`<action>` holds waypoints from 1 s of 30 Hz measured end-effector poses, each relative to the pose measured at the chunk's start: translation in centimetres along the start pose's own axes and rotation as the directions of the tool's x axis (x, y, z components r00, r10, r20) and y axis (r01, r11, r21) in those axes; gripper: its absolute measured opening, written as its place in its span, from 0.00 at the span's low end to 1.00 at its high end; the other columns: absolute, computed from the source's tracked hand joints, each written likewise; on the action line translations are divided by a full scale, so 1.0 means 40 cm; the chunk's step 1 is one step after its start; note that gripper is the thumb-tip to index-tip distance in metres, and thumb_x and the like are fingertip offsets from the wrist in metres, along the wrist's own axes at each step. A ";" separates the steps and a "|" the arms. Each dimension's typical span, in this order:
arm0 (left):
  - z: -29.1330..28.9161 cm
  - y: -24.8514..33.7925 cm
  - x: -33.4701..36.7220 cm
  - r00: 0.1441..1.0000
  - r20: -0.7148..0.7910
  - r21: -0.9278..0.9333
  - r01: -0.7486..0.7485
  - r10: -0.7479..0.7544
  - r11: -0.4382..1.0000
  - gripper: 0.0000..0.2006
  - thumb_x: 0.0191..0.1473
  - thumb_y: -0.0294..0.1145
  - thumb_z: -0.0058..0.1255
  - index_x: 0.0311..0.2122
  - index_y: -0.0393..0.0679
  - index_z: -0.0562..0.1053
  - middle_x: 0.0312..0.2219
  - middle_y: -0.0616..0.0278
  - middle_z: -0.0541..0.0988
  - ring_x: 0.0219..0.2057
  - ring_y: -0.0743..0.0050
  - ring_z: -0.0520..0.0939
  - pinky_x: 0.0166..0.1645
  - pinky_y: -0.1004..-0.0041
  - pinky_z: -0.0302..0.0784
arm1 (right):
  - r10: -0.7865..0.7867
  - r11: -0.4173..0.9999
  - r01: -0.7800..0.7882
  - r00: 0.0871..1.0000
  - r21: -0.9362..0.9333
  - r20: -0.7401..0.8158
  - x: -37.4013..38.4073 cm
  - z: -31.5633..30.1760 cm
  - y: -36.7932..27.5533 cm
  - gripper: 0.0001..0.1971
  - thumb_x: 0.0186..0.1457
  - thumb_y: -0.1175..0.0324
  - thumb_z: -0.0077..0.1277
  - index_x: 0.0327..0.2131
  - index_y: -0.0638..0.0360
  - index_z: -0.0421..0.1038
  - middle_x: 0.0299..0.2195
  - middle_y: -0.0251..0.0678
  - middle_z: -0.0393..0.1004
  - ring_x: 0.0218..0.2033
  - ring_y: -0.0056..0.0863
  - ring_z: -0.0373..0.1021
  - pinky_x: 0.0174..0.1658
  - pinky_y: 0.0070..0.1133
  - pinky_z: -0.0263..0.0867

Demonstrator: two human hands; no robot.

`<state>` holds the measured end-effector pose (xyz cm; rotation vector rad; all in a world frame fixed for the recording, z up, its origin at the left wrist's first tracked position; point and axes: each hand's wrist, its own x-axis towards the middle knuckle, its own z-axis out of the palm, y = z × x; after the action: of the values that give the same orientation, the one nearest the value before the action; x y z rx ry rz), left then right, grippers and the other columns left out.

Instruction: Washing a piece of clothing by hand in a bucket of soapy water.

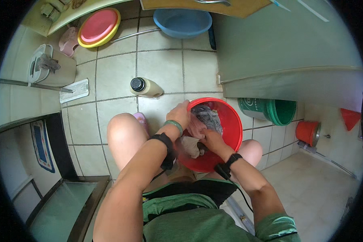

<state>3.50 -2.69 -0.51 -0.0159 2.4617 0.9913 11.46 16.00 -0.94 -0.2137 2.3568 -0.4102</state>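
Observation:
Between my knees a red basin [232,139] is tilted, with several wet-looking cloths inside. My left hand [180,114] is closed at the basin's upper left rim, its fingertips partly hidden by the edge. Inside the basin my right hand [214,142] is closed on the lower end of a pink cloth [196,128]. A dark grey cloth [209,117] lies bunched behind the pink one. Below it, a beige cloth [190,146] rests against the basin's near left side.
A cream bottle with a black cap [150,88] stands on the tiled floor ahead. Farther off are a blue basin [182,24] and stacked pink and yellow basins [101,27]. A green bucket [281,111] lies at the right. A lidded bin [62,66] stands at the left.

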 end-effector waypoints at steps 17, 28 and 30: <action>0.022 -0.019 0.006 1.000 -0.021 -0.024 -0.010 0.009 1.000 0.14 0.53 0.36 0.41 0.45 0.47 0.65 0.36 0.49 0.74 0.37 0.47 0.76 0.41 0.58 0.71 | -0.114 0.962 0.125 0.992 0.241 -0.056 -0.265 -0.345 -0.191 0.07 0.49 0.70 0.49 0.32 0.59 0.66 0.26 0.46 0.71 0.30 0.44 0.70 0.33 0.30 0.64; 0.006 -0.009 0.008 0.999 0.046 -0.036 -0.006 0.008 0.999 0.15 0.52 0.36 0.41 0.46 0.48 0.65 0.38 0.49 0.73 0.38 0.47 0.75 0.42 0.57 0.70 | 0.040 0.998 -0.038 0.999 -0.056 0.034 -0.044 -0.123 -0.064 0.39 0.42 0.52 0.56 0.55 0.54 0.51 0.54 0.53 0.51 0.51 0.52 0.56 0.52 0.35 0.56; 0.008 -0.005 0.007 0.999 0.051 -0.040 -0.008 0.010 0.999 0.16 0.52 0.36 0.40 0.47 0.49 0.64 0.39 0.49 0.73 0.39 0.47 0.75 0.42 0.57 0.70 | 0.079 0.997 -0.075 0.988 -0.034 0.134 0.042 -0.034 -0.074 0.45 0.40 0.49 0.57 0.58 0.54 0.45 0.56 0.54 0.46 0.55 0.54 0.51 0.55 0.38 0.53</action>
<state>3.42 -2.58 -0.94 0.0073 2.3978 1.0315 9.41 13.08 -0.03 -0.1586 2.2307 -0.3145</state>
